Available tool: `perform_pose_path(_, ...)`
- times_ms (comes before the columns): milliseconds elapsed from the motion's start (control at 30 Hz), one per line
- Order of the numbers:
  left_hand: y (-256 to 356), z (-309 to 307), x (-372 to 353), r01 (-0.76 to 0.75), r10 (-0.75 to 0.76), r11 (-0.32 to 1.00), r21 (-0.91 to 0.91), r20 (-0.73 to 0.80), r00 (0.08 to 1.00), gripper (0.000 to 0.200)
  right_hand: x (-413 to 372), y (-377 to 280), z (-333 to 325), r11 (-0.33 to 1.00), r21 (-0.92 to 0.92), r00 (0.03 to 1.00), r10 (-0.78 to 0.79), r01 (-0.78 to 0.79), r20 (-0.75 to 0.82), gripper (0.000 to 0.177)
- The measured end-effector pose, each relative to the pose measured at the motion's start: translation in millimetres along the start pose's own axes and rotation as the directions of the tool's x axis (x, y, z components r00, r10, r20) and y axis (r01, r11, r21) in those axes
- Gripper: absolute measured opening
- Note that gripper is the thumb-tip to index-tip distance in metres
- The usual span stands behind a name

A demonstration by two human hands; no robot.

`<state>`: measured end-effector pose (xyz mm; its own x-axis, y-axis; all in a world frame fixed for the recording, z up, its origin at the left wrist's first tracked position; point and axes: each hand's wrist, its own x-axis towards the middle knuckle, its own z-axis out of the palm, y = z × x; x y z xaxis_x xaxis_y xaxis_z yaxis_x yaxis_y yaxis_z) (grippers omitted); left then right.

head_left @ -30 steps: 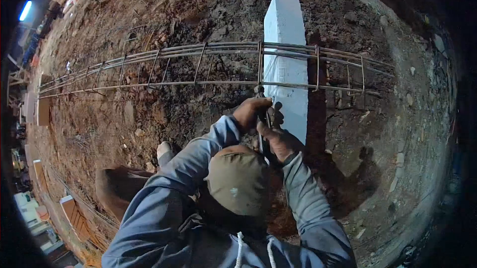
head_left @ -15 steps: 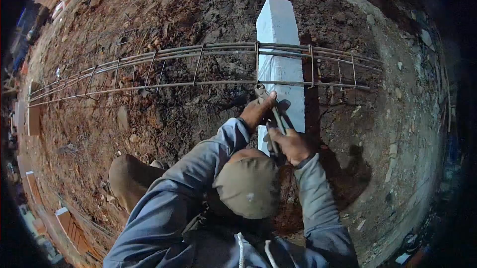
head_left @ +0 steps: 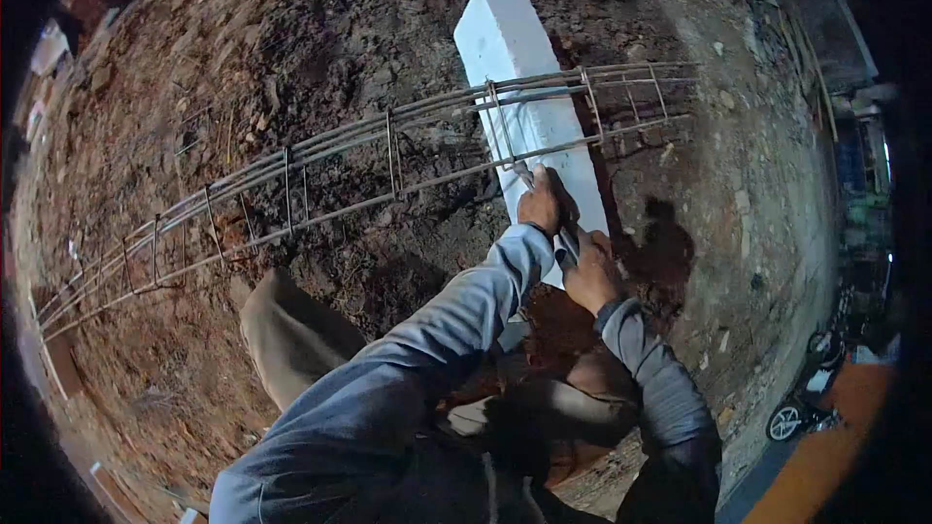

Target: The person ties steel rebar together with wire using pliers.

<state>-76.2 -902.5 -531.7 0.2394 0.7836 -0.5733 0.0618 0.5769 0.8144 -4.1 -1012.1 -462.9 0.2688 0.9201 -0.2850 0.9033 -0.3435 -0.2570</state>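
A long cage of steel bars with wire ties and square stirrups [head_left: 391, 150] crosses over a white rectangular block [head_left: 539, 131]. My left hand [head_left: 544, 202] is closed round the upper part of a pair of metal pincers [head_left: 524, 174], just below the cage's near bar. The pincers' jaws are beside a stirrup corner over the block; the exact grip of the jaws is too small to tell. Lower and to the right, my right hand [head_left: 592, 271] is wrapped round the pincer handles, which the fingers partly hide.
Rough brown soil and stones [head_left: 194, 223] lie around the cage. My bent knee [head_left: 291, 330] is at the lower left. A brick-like block [head_left: 62, 369] is by the cage's left end. At the lower right are a wheel [head_left: 784, 423] and an orange surface [head_left: 825, 456].
The view has turned and shifted, so the cage and block look more tilted. The cap seen between the arms is out of view. Both hands still hold the pincers by the near bar.
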Motion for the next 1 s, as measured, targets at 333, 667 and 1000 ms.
perform_pose_path(333,-5,-34,-24,0.452,0.063,0.605,-0.655,0.606,0.793,0.046,-4,-36,-36,0.502,0.679,0.793,0.023,-0.536,0.609,0.042)
perform_pose_path(667,-6,23,12,0.416,-0.103,0.366,-0.832,0.408,0.907,0.039,-8,-57,-26,0.854,-0.439,0.945,0.162,-0.279,-0.284,0.045)
perform_pose_path(1000,-10,19,4,0.323,-0.023,0.449,-0.833,0.351,0.936,0.034,22,-11,-26,0.915,-0.39,0.992,0.065,-0.103,-0.11,0.025)
